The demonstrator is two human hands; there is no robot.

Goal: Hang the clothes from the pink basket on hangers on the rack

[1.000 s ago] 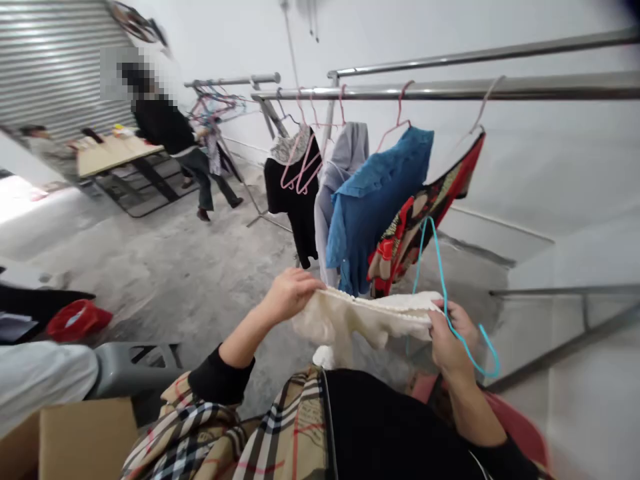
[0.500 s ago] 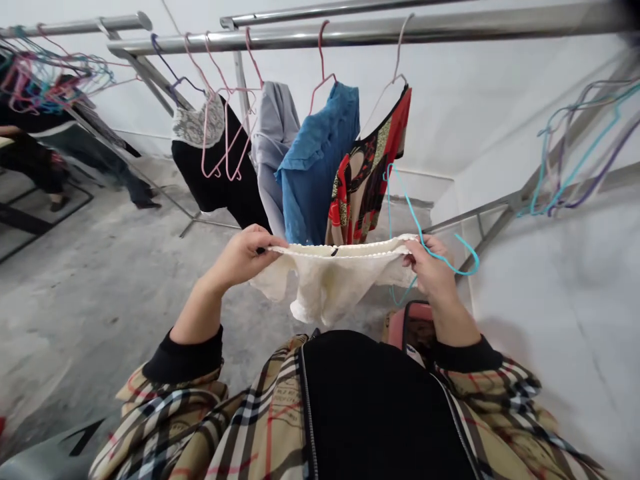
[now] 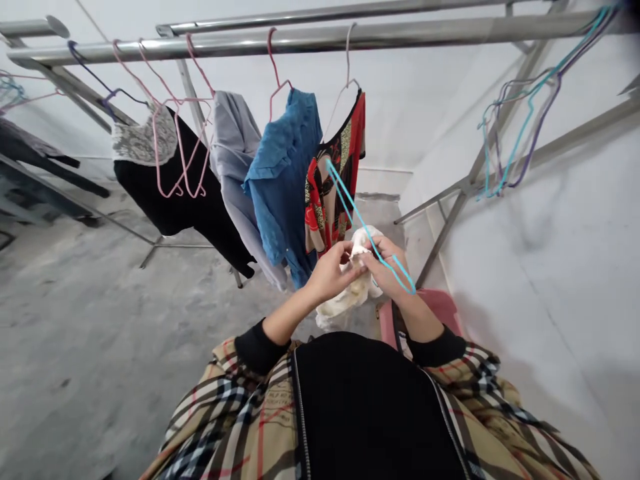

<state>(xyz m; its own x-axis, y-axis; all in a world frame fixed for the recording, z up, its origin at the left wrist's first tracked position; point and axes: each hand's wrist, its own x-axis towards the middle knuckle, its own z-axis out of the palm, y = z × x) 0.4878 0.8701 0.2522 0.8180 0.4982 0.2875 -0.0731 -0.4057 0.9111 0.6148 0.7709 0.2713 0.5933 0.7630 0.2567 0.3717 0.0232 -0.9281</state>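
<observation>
A cream pair of underpants (image 3: 345, 303) with an elastic waistband is bunched between my two hands in front of my body. My left hand (image 3: 333, 272) pinches the gathered waistband from the left side. Close against it, my right hand (image 3: 390, 267) is closed on the same cloth. A light blue clothes hanger (image 3: 361, 217) lies over the right hand, its hook end near the wrist and its frame sloping up to the left. Part of the waistband is hidden by my fingers.
Ahead runs a metal rail (image 3: 310, 44) carrying a black top (image 3: 170, 193), a grey garment (image 3: 235, 140), a blue blouse (image 3: 285, 173) and a red patterned garment (image 3: 345, 143). Spare hangers (image 3: 530, 127) hang right, beside the white wall. A pink container (image 3: 440, 307) stands below right.
My hands have come together from wide apart, bunching the stretched waistband between them. The blue hanger has tilted with my right hand. The view has turned toward the right.
</observation>
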